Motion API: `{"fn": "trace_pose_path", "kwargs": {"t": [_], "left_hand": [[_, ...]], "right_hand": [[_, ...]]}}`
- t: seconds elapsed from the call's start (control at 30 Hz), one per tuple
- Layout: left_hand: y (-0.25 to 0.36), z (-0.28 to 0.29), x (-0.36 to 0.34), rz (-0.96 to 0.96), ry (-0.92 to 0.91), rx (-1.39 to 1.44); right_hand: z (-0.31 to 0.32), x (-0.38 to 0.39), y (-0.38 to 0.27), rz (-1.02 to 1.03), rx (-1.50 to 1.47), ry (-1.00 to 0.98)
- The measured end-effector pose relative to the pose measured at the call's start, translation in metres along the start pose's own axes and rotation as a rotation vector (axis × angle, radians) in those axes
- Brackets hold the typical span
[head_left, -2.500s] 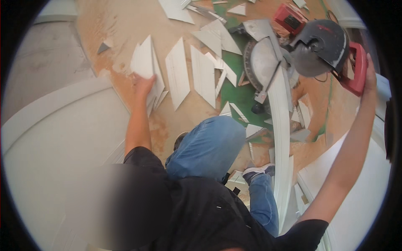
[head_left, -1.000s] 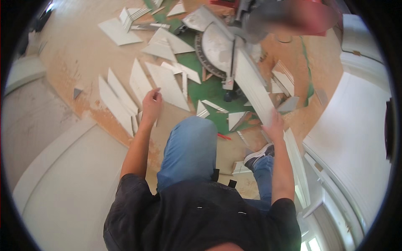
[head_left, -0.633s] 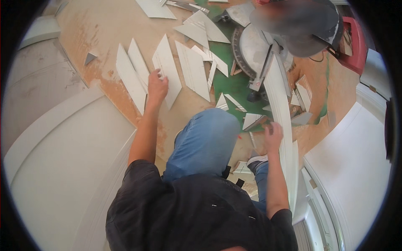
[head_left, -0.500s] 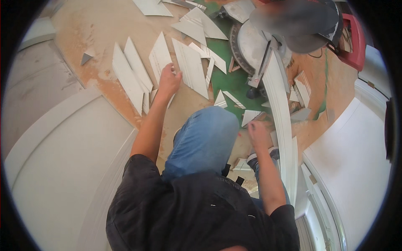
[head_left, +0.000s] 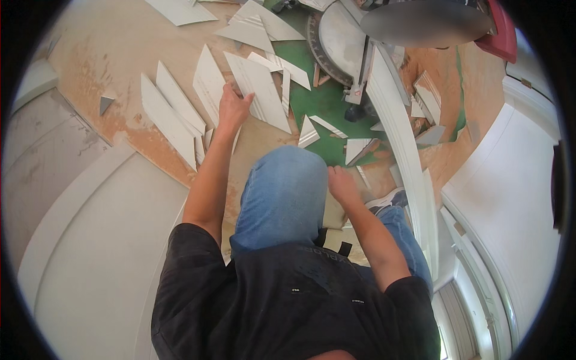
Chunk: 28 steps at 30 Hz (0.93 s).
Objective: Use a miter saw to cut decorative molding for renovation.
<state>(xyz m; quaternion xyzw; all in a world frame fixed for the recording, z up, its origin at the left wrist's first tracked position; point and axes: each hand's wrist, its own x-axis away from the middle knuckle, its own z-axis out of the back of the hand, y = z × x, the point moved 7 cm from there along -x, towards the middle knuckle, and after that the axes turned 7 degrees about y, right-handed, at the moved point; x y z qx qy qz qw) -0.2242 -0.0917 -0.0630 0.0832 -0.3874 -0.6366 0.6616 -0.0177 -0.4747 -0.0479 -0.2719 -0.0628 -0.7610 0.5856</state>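
Note:
My left hand (head_left: 235, 107) reaches over the gap between two slanted white moulding offcuts. Its thumb and fingers are apart and the fingertips point down. The left offcut (head_left: 208, 84) lies beside the fingers; the right offcut (head_left: 255, 87) is under or beside the thumb. I cannot tell whether the hand touches either one. Close to my right knee hangs my right hand (head_left: 344, 183), fingers curled in, with nothing visible in them. A small white triangular offcut (head_left: 358, 149) lies just beyond it on the green patch.
A mitre saw (head_left: 345, 45) stands at the far right, and a long white moulding (head_left: 396, 114) runs from it towards me. More narrow offcuts (head_left: 171, 120) lie on the left, with others (head_left: 246, 30) farther back. White panels (head_left: 108, 222) flank me.
My left hand has shifted from the left offcut towards the right one. My right hand has drawn back from the small triangular offcut to beside my knee. The whole view has turned slightly.

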Motion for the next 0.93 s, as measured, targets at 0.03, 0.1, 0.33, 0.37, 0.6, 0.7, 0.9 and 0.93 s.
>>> {"fn": "trace_pose_path", "kwargs": {"t": [0.03, 0.1, 0.33, 0.37, 0.6, 0.7, 0.9, 0.93], "left_hand": [[-0.001, 0.000, -0.001, 0.002, 0.001, 0.003], [-0.002, 0.000, -0.004, 0.021, -0.015, 0.031], [-0.013, -0.004, -0.011, 0.158, -0.150, 0.253], [-0.016, -0.006, -0.012, 0.171, -0.174, 0.284], [-0.023, -0.028, -0.006, 0.358, -0.292, 0.840], [-0.025, -0.025, -0.004, 0.400, -0.293, 0.907], [-0.039, -0.038, -0.002, 0.296, -0.424, 0.481], [-0.038, -0.041, -0.002, 0.243, -0.433, 0.439]], "right_hand": [[0.000, 0.000, 0.000, -0.011, -0.013, 0.013], [-0.002, 0.000, -0.001, -0.022, -0.023, 0.025], [-0.006, 0.000, 0.013, -0.186, -0.177, 0.025], [-0.005, 0.000, 0.017, -0.222, -0.184, 0.005], [0.012, 0.003, 0.019, -0.275, -0.281, 0.030], [0.018, 0.007, 0.024, -0.349, -0.348, 0.047], [0.120, -0.001, 0.082, -0.396, -0.278, 0.686], [0.144, 0.000, 0.106, -0.464, -0.212, 0.691]]}}
